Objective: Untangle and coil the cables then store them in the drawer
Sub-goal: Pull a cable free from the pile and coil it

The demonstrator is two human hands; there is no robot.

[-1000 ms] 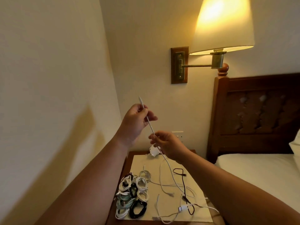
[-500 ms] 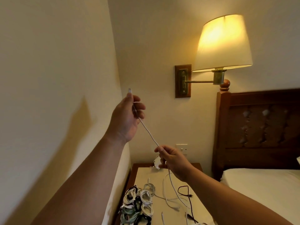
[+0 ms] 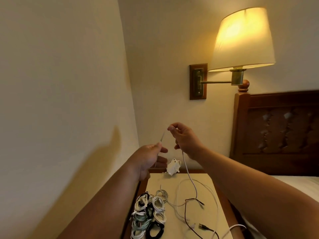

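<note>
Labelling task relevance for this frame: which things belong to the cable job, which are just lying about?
Job: white cable pinched by left hand and right hand; coiled cables; loose cables.
Lying about: wall lamp; headboard; bed.

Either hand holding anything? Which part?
Both pinch one thin white cable: left hand near its end, right hand further along; the rest hangs down.

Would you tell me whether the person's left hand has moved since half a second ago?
Yes: the left hand, pinching the thin white cable, has dropped from just below the brown wooden wall plate towards the wooden nightstand.
</note>
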